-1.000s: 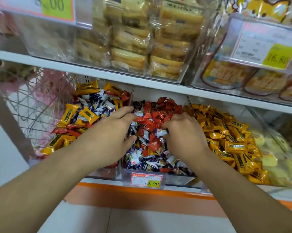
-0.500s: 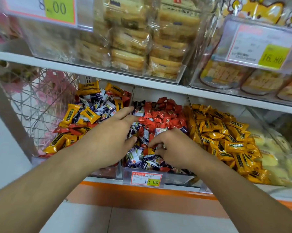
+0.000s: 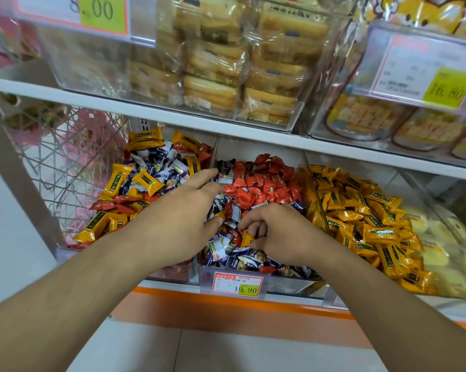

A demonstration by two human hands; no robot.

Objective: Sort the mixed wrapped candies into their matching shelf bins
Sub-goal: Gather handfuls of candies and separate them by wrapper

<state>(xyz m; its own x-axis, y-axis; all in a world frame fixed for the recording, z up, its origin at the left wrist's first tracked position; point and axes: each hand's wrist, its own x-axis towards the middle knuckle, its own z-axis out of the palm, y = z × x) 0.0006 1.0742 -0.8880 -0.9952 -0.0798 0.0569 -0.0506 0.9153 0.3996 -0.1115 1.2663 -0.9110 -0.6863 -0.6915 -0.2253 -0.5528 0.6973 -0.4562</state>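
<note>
Three bins of wrapped candies on the lower shelf, both hands in the middle one.

Heaped in the middle bin (image 3: 256, 283): red candies (image 3: 261, 183) at the back, purple-and-white candies (image 3: 226, 248) mixed in at the front; left bin (image 3: 172, 273) mixed yellow, purple and red; yellow candies (image 3: 366, 221) filling the right bin. Probably light, crinkly and slippery, best pinched at a twisted wrapper end. Left hand (image 3: 178, 224) flat on the pile, fingers straight and relaxed, holding nothing. Right hand (image 3: 277, 234) curled into the purple-and-white candies, apparently pinching some; exact piece hidden. Price tag (image 3: 237, 284) on the bin front; packaged biscuits (image 3: 226, 63) on the shelf above.
</note>
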